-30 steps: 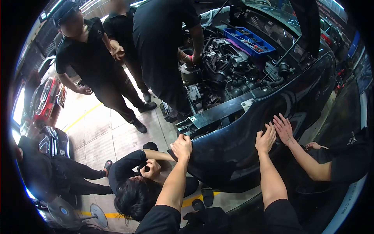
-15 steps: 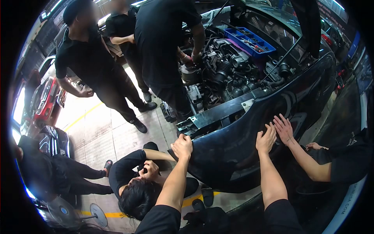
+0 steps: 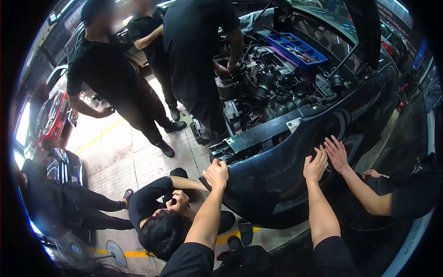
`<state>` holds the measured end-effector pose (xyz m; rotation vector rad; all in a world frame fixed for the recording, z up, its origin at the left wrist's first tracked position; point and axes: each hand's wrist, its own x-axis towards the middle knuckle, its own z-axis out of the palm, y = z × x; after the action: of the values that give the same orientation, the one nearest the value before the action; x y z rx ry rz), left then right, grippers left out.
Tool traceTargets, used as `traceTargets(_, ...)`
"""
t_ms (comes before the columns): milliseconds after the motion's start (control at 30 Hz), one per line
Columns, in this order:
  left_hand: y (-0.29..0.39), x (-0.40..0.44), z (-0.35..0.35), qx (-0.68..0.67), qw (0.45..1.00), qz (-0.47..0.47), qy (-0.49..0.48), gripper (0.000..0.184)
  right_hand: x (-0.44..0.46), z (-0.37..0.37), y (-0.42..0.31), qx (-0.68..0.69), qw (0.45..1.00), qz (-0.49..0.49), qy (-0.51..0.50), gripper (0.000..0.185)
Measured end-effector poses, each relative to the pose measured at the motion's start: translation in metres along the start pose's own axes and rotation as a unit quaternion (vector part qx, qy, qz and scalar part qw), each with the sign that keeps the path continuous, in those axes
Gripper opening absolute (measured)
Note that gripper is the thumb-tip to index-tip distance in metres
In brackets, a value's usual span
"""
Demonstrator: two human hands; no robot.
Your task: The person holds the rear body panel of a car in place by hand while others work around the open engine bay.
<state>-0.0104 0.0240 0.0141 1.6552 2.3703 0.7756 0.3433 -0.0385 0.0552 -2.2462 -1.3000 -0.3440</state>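
Note:
A dark, glossy car fender (image 3: 263,184) spans the view in front of me. At its front upper corner, my left hand (image 3: 215,173) is closed, its fingers curled over the edge. My right hand (image 3: 315,164) lies open against the side of the same panel, fingers stretched out. Just beside it, a co-worker's hand (image 3: 336,154) also presses flat on the fender. The inner side of the panel, under my left fingertips, is hidden.
Behind the fender lies an exposed engine (image 3: 267,83), with a blue tool tray (image 3: 302,59) on top. A person (image 3: 166,231) crouches by the car's front corner. Another (image 3: 198,60) leans over the engine. More people stand at left, near a fan (image 3: 76,249).
My hands and the fender stay in place. The standing people at left have shifted slightly, and one has raised a forearm a little.

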Motion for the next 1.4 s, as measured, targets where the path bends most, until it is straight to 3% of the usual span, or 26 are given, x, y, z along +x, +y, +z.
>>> traceTargets(1400, 0.0022, 0.0011, -0.0021, 0.004, 1.000, 0.006, 0.003, 0.027, 0.0002, 0.0023, 0.0002, 0.000, 0.999, -0.015, 0.034, 0.040)
